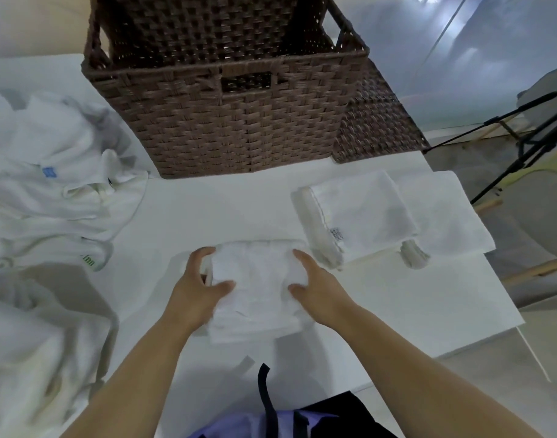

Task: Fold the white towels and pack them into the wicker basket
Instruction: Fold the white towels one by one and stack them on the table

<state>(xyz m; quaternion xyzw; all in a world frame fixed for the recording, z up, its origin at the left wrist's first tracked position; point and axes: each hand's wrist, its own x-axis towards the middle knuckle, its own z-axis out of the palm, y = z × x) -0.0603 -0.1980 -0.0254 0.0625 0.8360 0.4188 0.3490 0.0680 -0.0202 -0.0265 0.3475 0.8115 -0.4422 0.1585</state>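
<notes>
Together, left hand (197, 287) and right hand (315, 290) grip the folded towel (258, 276) by its side edges, thumbs on top, fingers curled. Bare table (214, 210) separates it from the wicker basket (229, 121); a folded stack (368, 216) lies just right.

At far middle of desk (381, 311), wicker basket (226, 121). Before it, loose towel heap (49, 191) left, folded stacks (365, 216) right. Nearest, centre, folded towel (258, 279).

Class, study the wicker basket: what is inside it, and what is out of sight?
Inside the wicker basket only its woven inner walls show, with no towel visible. Its near wall covers the bottom, so anything lying low there cannot be seen.
</notes>
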